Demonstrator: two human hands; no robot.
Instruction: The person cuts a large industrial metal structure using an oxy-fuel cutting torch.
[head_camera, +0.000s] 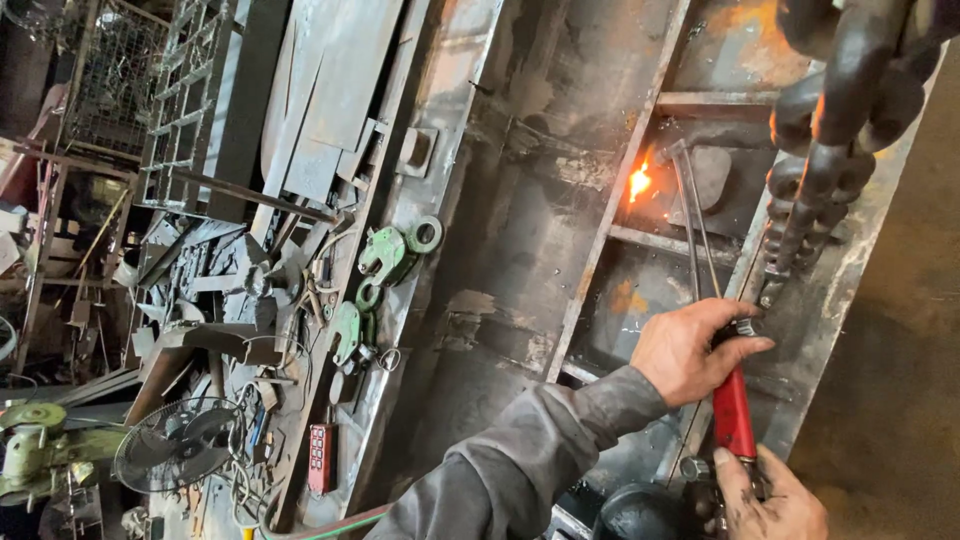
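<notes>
Both hands (690, 350) grip a red-handled torch (733, 410) flaming on rusty steel.

A metal fabrication workshop: rusty steel frame (560, 200) under a torch flame (639, 182), heavy chain (830, 150), green clamps (385, 255), scrap plates (320, 100), a floor fan (175, 445).

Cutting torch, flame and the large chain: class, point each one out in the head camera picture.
cutting torch (733, 412), head view, on its red handle.
flame (639, 182), head view, on the bright orange glow at the steel bar.
large chain (838, 120), head view, on a dark link at upper right.
</notes>
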